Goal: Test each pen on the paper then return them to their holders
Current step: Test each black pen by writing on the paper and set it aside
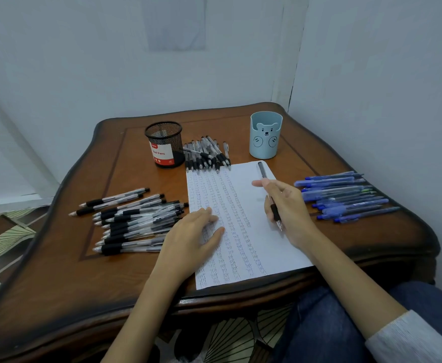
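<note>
Fingers [289,196] round pen [262,172] — near paper [267,254] edge

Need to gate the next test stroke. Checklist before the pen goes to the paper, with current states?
1. Grip: pen held in the fingers of the right hand: ok.
2. Tip aimed down over the paper: ok. Whether it touches: cannot tell.
3. Sheet pinned flat by the left hand: ok.
4. Blank strip to the right of the written columns, near the tip: ok.
5. Tip clicked out: cannot tell.
6. Return spots, mesh holder and bear holder, upright: ok.
</note>
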